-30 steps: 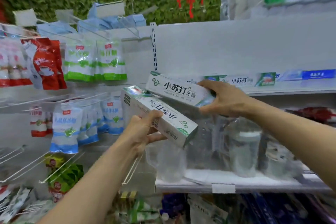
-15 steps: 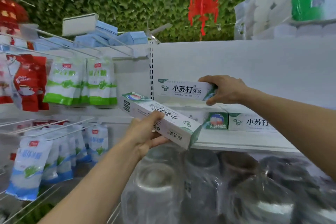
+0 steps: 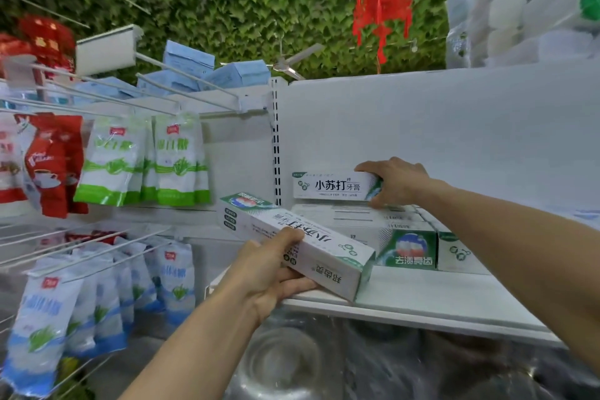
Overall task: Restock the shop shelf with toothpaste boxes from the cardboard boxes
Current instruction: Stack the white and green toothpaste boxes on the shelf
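My right hand (image 3: 397, 182) grips the right end of a white-and-green toothpaste box (image 3: 331, 186), held level just above a row of the same boxes (image 3: 407, 245) lying on the white shelf (image 3: 431, 295). My left hand (image 3: 271, 273) grips a second toothpaste box (image 3: 292, 239) around its middle. That box is tilted, its near end over the shelf's front left corner. No cardboard box is in view.
White and blue-and-white pouches (image 3: 143, 159) and red packs (image 3: 53, 162) hang from wire hooks (image 3: 156, 84) to the left. Plastic-wrapped glass jars (image 3: 285, 364) stand on the shelf below. Tissue packs (image 3: 519, 13) sit on top at the right. A slotted upright (image 3: 276, 140) divides the bays.
My right hand carried its box up and back to the stocked shelf, over the row of boxes. The left hand followed with its box to the shelf's front edge. My view tilted upward.
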A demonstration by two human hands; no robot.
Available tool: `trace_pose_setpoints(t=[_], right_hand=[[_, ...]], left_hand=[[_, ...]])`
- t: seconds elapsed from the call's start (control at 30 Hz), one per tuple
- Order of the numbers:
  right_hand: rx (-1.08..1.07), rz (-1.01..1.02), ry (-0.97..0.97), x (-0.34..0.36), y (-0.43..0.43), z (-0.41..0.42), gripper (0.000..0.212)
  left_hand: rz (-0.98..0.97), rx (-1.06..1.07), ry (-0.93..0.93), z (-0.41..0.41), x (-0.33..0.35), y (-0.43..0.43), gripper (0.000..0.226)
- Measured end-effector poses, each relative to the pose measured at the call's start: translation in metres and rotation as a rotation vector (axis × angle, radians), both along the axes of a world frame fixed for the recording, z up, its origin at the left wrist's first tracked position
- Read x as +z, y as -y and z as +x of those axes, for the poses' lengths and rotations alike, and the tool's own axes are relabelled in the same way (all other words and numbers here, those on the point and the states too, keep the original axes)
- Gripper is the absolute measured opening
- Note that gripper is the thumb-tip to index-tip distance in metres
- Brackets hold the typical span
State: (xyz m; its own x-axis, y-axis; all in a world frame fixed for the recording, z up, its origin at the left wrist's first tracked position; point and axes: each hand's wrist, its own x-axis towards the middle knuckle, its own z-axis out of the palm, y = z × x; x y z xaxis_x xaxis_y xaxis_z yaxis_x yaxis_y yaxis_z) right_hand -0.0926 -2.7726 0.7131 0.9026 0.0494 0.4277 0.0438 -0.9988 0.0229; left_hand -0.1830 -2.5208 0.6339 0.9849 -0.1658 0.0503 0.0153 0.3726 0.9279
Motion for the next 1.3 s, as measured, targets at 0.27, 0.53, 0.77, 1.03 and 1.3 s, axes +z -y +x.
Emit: trace_pose_setpoints(t=[0.27, 0.53, 0.77, 1.03, 1.3], right_hand=[[-0.016, -0.056, -0.071, -0.002, 0.005, 0.007, 0.072], [-0.036, -0.131, 0.057, -0.007, -0.003, -0.009, 0.065], [0.428, -0.115, 0.332, 0.008, -0.040, -0.083, 0.071], [0.231, -0.638, 0.406, 0.035, -0.014, -0.136, 0.064], [-0.107, -0.634, 0.301, 0.038, 0.065, -0.153, 0.046]], left_hand=[[-0.024, -0.001, 0.002, -0.005, 0.002, 0.002, 0.020], [-0.045, -0.074, 0.059, -0.022, 0.009, 0.002, 0.016], [0.202, -0.002, 0.187, -0.026, 0.033, 0.015, 0.019], [0.785, -0.086, 0.582, -0.025, 0.097, 0.052, 0.020], [0.831, -0.014, 0.533, 0.018, 0.116, 0.092, 0.053]])
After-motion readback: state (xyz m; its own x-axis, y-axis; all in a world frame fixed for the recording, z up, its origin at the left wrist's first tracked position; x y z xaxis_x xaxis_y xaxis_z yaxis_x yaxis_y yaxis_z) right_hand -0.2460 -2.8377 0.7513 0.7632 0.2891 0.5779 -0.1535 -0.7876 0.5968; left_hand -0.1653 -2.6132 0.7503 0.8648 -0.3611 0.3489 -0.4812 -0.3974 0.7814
